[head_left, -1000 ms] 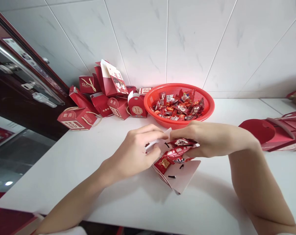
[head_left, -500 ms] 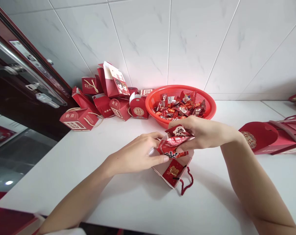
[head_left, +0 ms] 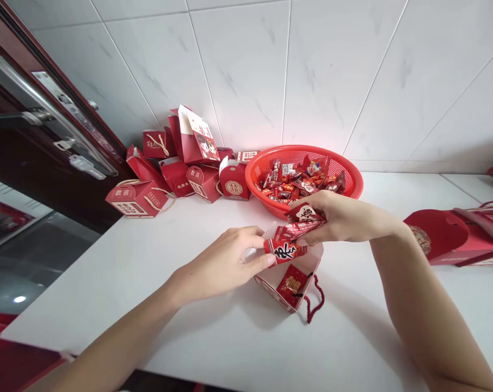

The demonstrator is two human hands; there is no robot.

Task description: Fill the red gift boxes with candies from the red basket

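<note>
Several red candy packets [head_left: 286,250] are held in my right hand [head_left: 332,218], just above an open box [head_left: 276,288] with a dark red rope handle [head_left: 315,305]. Inside the box lies a red packet with a gold print [head_left: 291,281]. My left hand [head_left: 234,258] is at the box's left side, its fingers bent and its thumb tip against the lowest packet; the fingers grip the box's edge, which they partly hide. Behind my right hand stands a red plastic basket [head_left: 259,163] with many wrapped candies [head_left: 306,185].
Red gift boxes [head_left: 136,200] are grouped at the back left of the white table [head_left: 189,337]. More red boxes [head_left: 454,234] stand at the right. A dark door with keys [head_left: 85,163] is at the left; a tiled wall rises behind.
The view has shifted slightly. The packets in my right hand have spread a little, so more of the lowest one shows, and my left thumb has drawn back slightly to the left.
</note>
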